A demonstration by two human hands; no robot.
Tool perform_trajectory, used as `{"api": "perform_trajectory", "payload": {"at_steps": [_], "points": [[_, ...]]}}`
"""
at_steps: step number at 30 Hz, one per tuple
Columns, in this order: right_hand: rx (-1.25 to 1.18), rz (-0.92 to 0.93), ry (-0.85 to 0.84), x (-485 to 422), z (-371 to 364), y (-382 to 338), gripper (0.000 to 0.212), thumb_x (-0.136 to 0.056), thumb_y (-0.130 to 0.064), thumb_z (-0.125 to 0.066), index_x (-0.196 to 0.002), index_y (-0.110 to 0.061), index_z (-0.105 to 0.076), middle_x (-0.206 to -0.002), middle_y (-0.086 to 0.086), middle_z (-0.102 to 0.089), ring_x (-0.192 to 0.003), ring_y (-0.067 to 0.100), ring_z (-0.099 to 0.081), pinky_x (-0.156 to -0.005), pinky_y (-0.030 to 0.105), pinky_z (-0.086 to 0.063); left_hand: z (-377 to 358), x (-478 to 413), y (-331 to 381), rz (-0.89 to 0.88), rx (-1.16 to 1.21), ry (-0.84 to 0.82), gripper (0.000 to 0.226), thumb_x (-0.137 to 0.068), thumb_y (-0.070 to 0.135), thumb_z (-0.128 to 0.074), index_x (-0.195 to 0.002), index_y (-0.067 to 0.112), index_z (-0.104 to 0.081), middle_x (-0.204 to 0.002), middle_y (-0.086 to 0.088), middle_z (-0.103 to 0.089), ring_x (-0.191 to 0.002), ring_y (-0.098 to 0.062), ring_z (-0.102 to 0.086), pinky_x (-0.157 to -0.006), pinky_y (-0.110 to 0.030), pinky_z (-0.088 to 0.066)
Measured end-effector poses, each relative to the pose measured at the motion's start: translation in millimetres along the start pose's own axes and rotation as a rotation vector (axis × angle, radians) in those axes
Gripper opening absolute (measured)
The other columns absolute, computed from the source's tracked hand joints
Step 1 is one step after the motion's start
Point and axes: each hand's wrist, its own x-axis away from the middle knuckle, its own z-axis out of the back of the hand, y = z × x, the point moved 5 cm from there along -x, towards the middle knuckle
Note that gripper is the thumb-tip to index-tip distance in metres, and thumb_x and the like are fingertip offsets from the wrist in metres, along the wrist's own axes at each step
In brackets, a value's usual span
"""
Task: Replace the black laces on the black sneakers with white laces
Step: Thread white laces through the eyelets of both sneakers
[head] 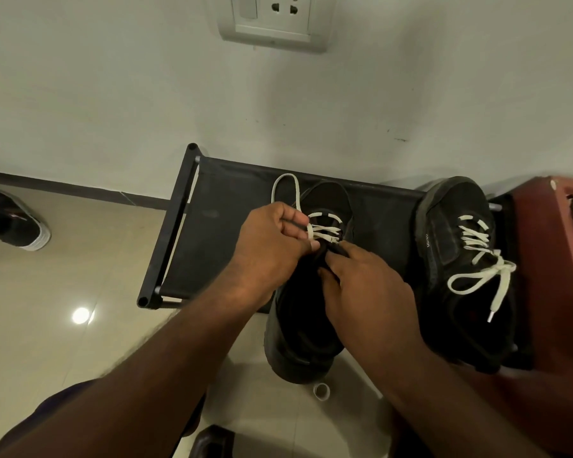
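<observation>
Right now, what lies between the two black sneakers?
In the head view, bare black rack cloth; the right hand overlaps the gap lower down.

Both bare forearms reach up from the bottom of the frame and meet mid-frame. Left hand [272,239] pinches the white lace [325,230], right hand [364,285] has fingers curled onto the black sneaker [303,328].
</observation>
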Motion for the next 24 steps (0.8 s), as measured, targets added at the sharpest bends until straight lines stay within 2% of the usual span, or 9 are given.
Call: {"api": "perform_trajectory", "payload": {"at_steps": [3, 8, 12, 15, 17, 21, 24], "points": [[-0.019, -0.003, 0.056, -1.0, -3.2, 2.2, 0.027, -0.100, -0.030, -0.054, -0.119, -0.022, -0.071, -0.139, -0.001, -0.059, -0.120, 0.022, -0.058, -0.086, 0.033, -0.050, 0.4, -0.3, -0.9, 0.009, -0.040, -0.027, 0.023, -0.082, 0.007, -0.077, -0.099, 0.017, -0.066, -0.079, 0.000, -0.073, -0.073, -0.006, -0.070, -0.057, -0.008, -0.048], [-0.002, -0.019, 0.113, -9.7, -6.0, 3.7, 0.010, -0.088, -0.022, -0.071, -0.093, -0.021, -0.079, -0.123, 0.002, -0.070, -0.104, 0.023, -0.066, -0.071, 0.030, -0.053, -0.7, 0.3, 2.3, -0.105, -0.216, -0.018, 0.020, -0.085, 0.010, -0.073, -0.101, 0.022, -0.068, -0.073, 0.007, -0.073, -0.072, 0.000, -0.068, -0.070, -0.015, -0.052], [-0.080, 0.008, 0.085, -13.9, -7.9, 5.9, 0.016, -0.094, -0.021, -0.062, -0.105, -0.015, -0.074, -0.121, -0.001, -0.067, -0.104, 0.020, -0.060, -0.074, 0.025, -0.041, -3.1, 7.1, 11.2, -0.203, -0.286, -0.068, 0.021, -0.090, 0.025, -0.069, -0.110, 0.027, -0.065, -0.078, 0.006, -0.071, -0.073, 0.000, -0.065, -0.065, -0.005, -0.048], [-0.148, 0.073, 0.054, -17.8, -7.1, 6.6, 0.018, -0.090, -0.017, -0.067, -0.106, -0.010, -0.070, -0.115, 0.006, -0.066, -0.102, 0.024, -0.059, -0.081, 0.024, -0.037, -5.7, 13.5, 15.2, -0.238, -0.401, -0.224, 0.036, -0.088, 0.024, -0.068, -0.123, 0.027, -0.060, -0.092, 0.008, -0.068, -0.082, -0.004, -0.063, -0.070, -0.008, -0.047], [-0.146, 0.105, 0.013, -19.8, -6.6, 8.1, 0.019, -0.091, -0.019, -0.064, -0.109, -0.013, -0.068, -0.116, 0.003, -0.063, -0.103, 0.019, -0.055, -0.083, 0.021, -0.035, -7.4, 16.5, 16.6, -0.269, -0.513, -0.287, 0.037, -0.087, 0.024, -0.067, -0.123, 0.026, -0.061, -0.105, 0.007, -0.063, -0.093, -0.006, -0.060, -0.080, -0.013, -0.046], [-0.103, 0.095, -0.019, -17.7, 0.0, 5.9, 0.026, -0.096, -0.025, -0.054, -0.120, -0.019, -0.062, -0.129, -0.005, -0.054, -0.112, 0.012, -0.047, -0.082, 0.019, -0.035, -9.2, 18.4, 17.2, -0.277, -0.610, -0.215, 0.033, -0.086, 0.027, -0.069, -0.119, 0.024, -0.064, -0.106, 0.009, -0.058, -0.093, -0.006, -0.055, -0.084, -0.020, -0.047], [-0.012, 0.085, -0.009, -12.6, 4.0, -0.7, 0.030, -0.098, -0.023, -0.050, -0.126, -0.020, -0.061, -0.141, -0.002, -0.050, -0.123, 0.018, -0.047, -0.086, 0.025, -0.039, -13.6, 17.7, 13.6, -0.293, -0.704, -0.137, 0.034, -0.087, 0.028, -0.069, -0.119, 0.024, -0.062, -0.100, 0.011, -0.047, -0.089, -0.006, -0.047, -0.081, -0.020, -0.040]]}}
